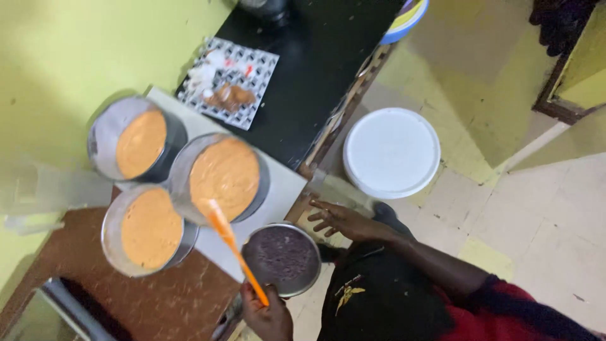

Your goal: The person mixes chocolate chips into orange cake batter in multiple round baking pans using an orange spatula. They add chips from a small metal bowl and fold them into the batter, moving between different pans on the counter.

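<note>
My left hand [268, 316] grips the handle of an orange spatula [233, 246]. The spatula's blade reaches up to the rim of a round metal pan of orange batter [224, 177]. Two more pans of orange batter [140, 144] [150, 228] stand beside it on a white board [284, 186]. A smaller round pan of dark batter [281, 257] sits at the board's near edge, just above my left hand. My right hand [344, 221] hovers with its fingers spread by the table's edge, right of the dark pan, and holds nothing.
A black tabletop [315, 69] behind the board carries a patterned sheet with food scraps [228, 82]. A white lidded bucket [391, 151] stands on the tiled floor. A blue-rimmed bowl [409, 16] overhangs the far table edge. A brown surface [158, 303] lies at lower left.
</note>
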